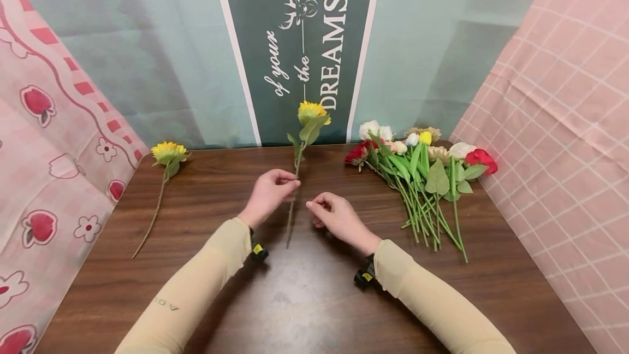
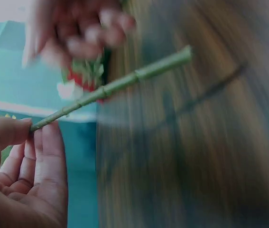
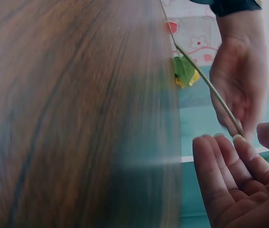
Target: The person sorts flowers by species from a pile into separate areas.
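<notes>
My left hand (image 1: 270, 193) pinches the green stem of an artificial sunflower (image 1: 312, 113) between thumb and fingers, over the middle of the table. The yellow bloom points up and away, and the stem's cut end (image 2: 184, 54) stretches back toward me, above its shadow in the left wrist view. To the right of the stem is my right hand (image 1: 339, 220), its fingers loosely bent and nothing held. In the right wrist view, the fingertips (image 3: 205, 142) of that hand are close to the stem, with the thumb apart from them.
Another sunflower (image 1: 168, 153) lies at the left of the brown wooden table (image 1: 304, 299). On the right is a pile of flowers (image 1: 425, 179), red, white, yellow and beige, stems toward me. Cloths hang around: green behind, pink checked (image 1: 555, 141) right, strawberry-patterned (image 1: 54, 168) left.
</notes>
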The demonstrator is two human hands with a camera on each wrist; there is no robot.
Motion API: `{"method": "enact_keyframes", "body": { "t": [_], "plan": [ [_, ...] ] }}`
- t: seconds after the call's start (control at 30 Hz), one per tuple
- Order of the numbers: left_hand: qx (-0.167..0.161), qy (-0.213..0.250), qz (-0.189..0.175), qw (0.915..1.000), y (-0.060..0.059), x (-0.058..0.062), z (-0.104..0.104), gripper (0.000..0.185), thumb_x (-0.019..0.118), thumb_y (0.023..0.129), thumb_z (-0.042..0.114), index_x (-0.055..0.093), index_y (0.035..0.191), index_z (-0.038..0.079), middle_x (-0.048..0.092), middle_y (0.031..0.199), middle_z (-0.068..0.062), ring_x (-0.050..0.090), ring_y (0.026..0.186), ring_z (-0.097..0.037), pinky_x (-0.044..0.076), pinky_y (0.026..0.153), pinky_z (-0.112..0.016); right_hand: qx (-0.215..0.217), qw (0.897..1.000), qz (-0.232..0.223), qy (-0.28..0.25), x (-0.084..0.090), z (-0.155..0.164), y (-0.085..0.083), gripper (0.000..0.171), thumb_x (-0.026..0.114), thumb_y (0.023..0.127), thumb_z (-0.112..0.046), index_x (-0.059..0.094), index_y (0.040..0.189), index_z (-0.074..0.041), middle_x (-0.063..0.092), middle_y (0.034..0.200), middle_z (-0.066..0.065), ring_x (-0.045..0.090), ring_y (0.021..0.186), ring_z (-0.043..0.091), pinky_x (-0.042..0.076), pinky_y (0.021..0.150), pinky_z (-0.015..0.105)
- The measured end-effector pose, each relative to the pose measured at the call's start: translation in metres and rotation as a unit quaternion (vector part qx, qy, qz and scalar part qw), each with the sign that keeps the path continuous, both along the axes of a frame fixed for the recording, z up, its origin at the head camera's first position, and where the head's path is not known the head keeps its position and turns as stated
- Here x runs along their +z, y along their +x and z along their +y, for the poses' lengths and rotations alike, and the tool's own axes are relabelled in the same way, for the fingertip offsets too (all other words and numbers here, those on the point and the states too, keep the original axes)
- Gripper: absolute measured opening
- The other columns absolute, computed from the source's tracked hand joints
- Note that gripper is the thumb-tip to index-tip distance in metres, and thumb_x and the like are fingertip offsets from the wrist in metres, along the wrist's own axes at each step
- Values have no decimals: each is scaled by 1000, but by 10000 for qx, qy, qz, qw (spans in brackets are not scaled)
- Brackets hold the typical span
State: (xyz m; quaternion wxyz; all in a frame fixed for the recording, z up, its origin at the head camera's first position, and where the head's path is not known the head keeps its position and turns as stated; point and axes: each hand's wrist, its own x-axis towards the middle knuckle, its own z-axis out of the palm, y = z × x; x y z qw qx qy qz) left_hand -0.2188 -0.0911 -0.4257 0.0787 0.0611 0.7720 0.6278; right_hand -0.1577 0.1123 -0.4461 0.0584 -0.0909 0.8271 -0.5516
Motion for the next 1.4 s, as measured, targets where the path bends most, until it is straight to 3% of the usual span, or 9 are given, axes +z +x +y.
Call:
{"method": "enact_keyframes", "body": {
  "t": [0.07, 0.13, 0.2, 0.3, 0.4, 0.53, 0.7, 1.03, 1.4],
  "plan": [
    [18, -605, 246, 9979, -3, 2, -23, 24, 74, 95, 13, 69, 112, -4, 72, 101, -16, 73, 84, -37, 62, 70, -37, -19, 9985, 281, 465, 1, 3, 0, 23, 64, 102, -37, 69, 99, -15, 67, 79, 3, 64, 71, 18, 56, 67, 37],
    [83, -1394, 615, 9883, -5, 4, -51, 22, 73, 95, 14, 70, 110, -2, 72, 102, -15, 72, 84, -32, 61, 73, -37, -21, 9941, 612, 900, 3, 6, -1, 21, 63, 102, -40, 70, 99, -19, 66, 83, -3, 61, 74, 17, 52, 69, 36],
    [156, -2208, 941, 9707, -6, 8, -83, 21, 72, 96, 16, 70, 110, -1, 73, 103, -15, 70, 87, -30, 58, 77, -41, 20, 9870, 951, 1294, 3, 10, -2, 20, 62, 103, -41, 70, 101, -23, 66, 90, -7, 59, 80, 15, 51, 73, 36],
    [293, -3309, 1307, 9341, -5, 15, -133, 22, 68, 98, 19, 71, 112, 1, 73, 106, -17, 67, 92, -31, 53, 80, -48, 189, 9721, 1464, 1823, 5, 14, -3, 24, 60, 104, -42, 71, 109, -21, 68, 103, -8, 62, 96, 13, 52, 85, 37],
    [443, -4081, 1406, 9010, -3, 21, -178, 23, 66, 99, 20, 71, 112, 3, 73, 107, -18, 68, 90, -34, 52, 73, -53, 421, 9525, 1868, 2367, 7, 15, -6, 34, 57, 105, -44, 70, 120, -17, 67, 121, -2, 60, 117, 17, 49, 101, 40],
    [715, -4576, 1405, 8751, -1, 22, -221, 19, 66, 98, 19, 70, 107, 4, 72, 101, -17, 66, 81, -32, 49, 62, -51, 754, 9313, 2064, 2905, 10, 11, -10, 48, 56, 104, -47, 64, 135, -12, 57, 144, 7, 45, 140, 26, 36, 117, 45],
    [941, -4655, 1319, 8701, -1, 11, -248, 15, 65, 97, 16, 70, 102, 3, 71, 100, -20, 66, 82, -36, 47, 60, -53, 1103, 9168, 2019, 3264, 12, -4, -11, 54, 54, 104, -50, 59, 142, -12, 50, 152, 7, 35, 147, 29, 27, 121, 46],
    [1050, -4747, 803, 8702, -3, -17, -264, 16, 63, 96, 15, 67, 103, 1, 70, 102, -24, 65, 83, -40, 47, 57, -53, 1614, 9046, 2102, 3337, 6, -22, -7, 54, 52, 105, -50, 58, 143, -12, 50, 152, 9, 35, 148, 30, 21, 124, 44],
    [1046, -4712, 648, 8734, -1, -21, -268, 22, 66, 95, 19, 66, 103, -1, 67, 97, -24, 64, 80, -38, 47, 56, -50, 1653, 9041, 2027, 3378, 4, -18, -9, 55, 52, 105, -50, 57, 144, -12, 50, 152, 10, 36, 147, 31, 21, 124, 43]
  ]
}}
